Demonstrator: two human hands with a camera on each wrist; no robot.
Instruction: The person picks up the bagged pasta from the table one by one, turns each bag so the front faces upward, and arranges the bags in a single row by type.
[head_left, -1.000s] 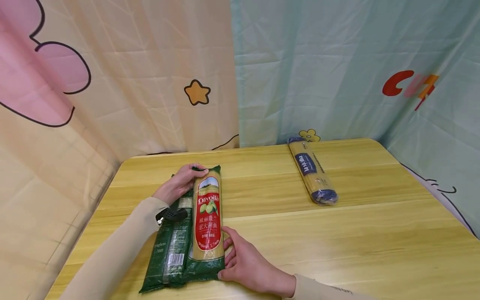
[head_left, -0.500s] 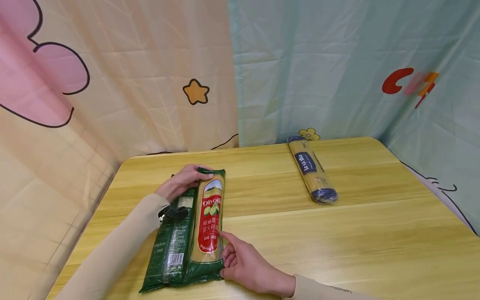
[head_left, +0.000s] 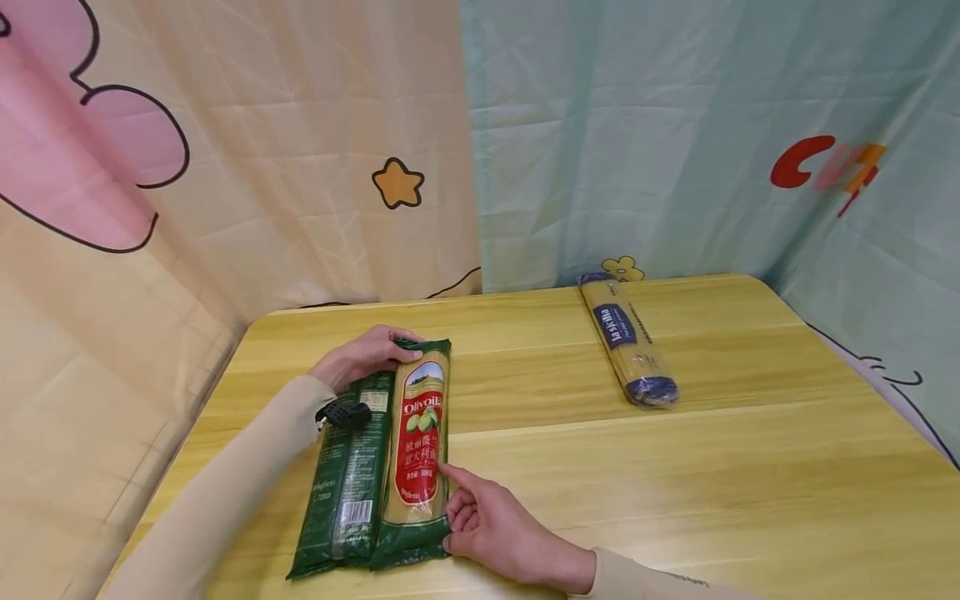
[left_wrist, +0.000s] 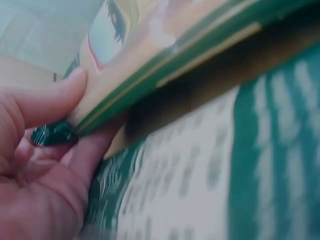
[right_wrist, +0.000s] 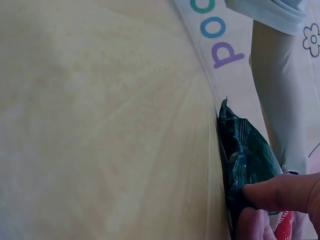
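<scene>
A green-ended pack of spaghetti [head_left: 422, 433], its red label facing up, lies close along the right side of a second green pack [head_left: 345, 483] turned barcode side up. My left hand [head_left: 365, 357] grips the far end of the red-labelled pack. In the left wrist view its thumb [left_wrist: 55, 97] presses on top, and fingers go underneath; that side of the pack is raised off the other. My right hand [head_left: 502, 529] pinches the near right edge, index finger reaching to the label. In the right wrist view the thumb [right_wrist: 280, 194] lies against the green wrapper [right_wrist: 250, 150].
A blue-and-clear pack of pasta [head_left: 626, 342] lies at the back right of the wooden table [head_left: 675, 492]. Patterned curtains [head_left: 555, 150] hang behind the table and along its sides. A black wrist strap [head_left: 345, 414] sits on the left forearm.
The red-labelled pack has shifted slightly to the right and tilted, with the left hand moving along at its far end. The right index finger has come onto the label's edge.
</scene>
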